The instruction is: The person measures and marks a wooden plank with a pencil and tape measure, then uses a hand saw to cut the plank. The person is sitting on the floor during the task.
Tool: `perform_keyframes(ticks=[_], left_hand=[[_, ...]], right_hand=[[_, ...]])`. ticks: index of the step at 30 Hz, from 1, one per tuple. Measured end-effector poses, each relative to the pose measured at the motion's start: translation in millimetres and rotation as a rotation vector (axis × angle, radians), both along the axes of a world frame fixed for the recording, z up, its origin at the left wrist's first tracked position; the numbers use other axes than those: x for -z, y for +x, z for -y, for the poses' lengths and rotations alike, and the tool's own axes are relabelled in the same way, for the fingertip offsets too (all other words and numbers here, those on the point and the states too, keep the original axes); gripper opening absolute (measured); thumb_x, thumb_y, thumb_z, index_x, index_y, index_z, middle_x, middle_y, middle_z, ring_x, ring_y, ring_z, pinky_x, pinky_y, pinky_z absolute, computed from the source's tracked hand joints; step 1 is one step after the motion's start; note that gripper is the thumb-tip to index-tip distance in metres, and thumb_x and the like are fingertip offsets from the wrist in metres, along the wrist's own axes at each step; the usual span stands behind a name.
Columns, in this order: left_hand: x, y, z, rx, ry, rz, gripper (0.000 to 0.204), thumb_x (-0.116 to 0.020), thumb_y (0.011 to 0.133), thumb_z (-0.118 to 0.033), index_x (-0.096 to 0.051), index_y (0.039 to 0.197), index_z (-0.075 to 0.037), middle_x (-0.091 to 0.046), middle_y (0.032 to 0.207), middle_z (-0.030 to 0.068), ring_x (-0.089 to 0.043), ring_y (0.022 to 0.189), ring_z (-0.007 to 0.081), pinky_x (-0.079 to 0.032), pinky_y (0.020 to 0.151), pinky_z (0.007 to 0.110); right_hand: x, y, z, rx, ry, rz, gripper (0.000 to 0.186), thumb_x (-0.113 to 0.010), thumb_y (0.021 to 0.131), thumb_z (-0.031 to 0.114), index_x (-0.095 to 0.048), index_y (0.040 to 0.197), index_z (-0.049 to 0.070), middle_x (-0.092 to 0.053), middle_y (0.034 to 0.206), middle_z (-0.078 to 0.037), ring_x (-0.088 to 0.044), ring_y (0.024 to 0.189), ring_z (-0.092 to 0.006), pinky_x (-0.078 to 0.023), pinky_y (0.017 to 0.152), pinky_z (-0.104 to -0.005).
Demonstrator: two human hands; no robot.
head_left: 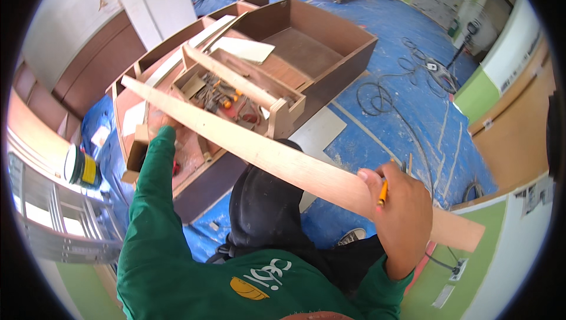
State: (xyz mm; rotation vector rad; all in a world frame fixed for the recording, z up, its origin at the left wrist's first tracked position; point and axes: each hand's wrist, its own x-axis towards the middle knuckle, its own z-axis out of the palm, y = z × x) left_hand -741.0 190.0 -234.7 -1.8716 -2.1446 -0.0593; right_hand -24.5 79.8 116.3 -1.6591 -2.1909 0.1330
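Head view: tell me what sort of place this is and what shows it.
Probably a room under renovation or carpentry fit-out: blue sheeting is spread over the floor, an open wooden toolbox holds hand tools, and a metal ladder is at the left.

A plank (265, 153) is running from left of centre down to the lower right, crossing before a toolbox (287, 118). Tools (221, 93) are lying inside that toolbox, which is sitting on a cabinet (342, 67) at upper centre; a panel (243, 49) is resting behind it. Over at the left, a bucket (75, 166) is standing above a ladder (85, 253). At upper right, a machine (439, 75) is lying on the tarp (413, 125).
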Motion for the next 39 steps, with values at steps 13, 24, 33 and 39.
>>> perform_keyframes(ticks=[13,24,33,39], left_hand=[[-176.2,71.8,29.5,-0.296,-0.522,0.072,0.040,-0.062,0.090,-0.014,-0.073,0.120,0.009,-0.066,0.135,0.0360,-0.061,0.132,0.0480,-0.050,0.112,0.054],[-233.1,74.0,186.1,-0.156,-0.236,0.018,0.035,-0.054,0.094,-0.008,-0.057,0.123,0.012,-0.059,0.120,0.0351,-0.058,0.117,0.0557,-0.050,0.101,0.058],[-226.0,254.1,200.4,0.010,0.532,1.670,0.029,-0.056,0.101,-0.022,-0.058,0.126,-0.006,-0.056,0.097,0.0006,-0.051,0.084,0.0108,-0.046,0.079,0.025],[-251.8,389.4,174.8,0.396,0.408,1.380,0.031,-0.059,0.113,-0.036,-0.058,0.125,-0.008,-0.056,0.104,0.0006,-0.051,0.086,0.0121,-0.045,0.078,0.028]], right_hand=[[-2.2,18.4,-31.5,0.027,0.137,0.012,0.046,-0.066,0.106,0.043,-0.070,0.086,0.001,-0.067,0.066,-0.021,-0.068,0.065,-0.0381,-0.051,0.067,-0.0510],[77.6,61.7,-16.8,0.092,0.037,-0.175,0.039,-0.074,0.098,0.040,-0.070,0.084,0.004,-0.070,0.075,-0.021,-0.068,0.077,-0.0444,-0.050,0.069,-0.0539],[123.3,138.0,21.1,0.249,0.065,-0.193,0.034,-0.074,0.098,0.026,-0.062,0.078,0.001,-0.061,0.070,-0.026,-0.061,0.066,-0.0489,-0.044,0.060,-0.0519],[123.3,160.8,22.9,0.305,0.100,-0.159,0.035,-0.073,0.102,0.026,-0.063,0.081,0.000,-0.055,0.068,-0.025,-0.053,0.062,-0.0474,-0.039,0.056,-0.0496]])
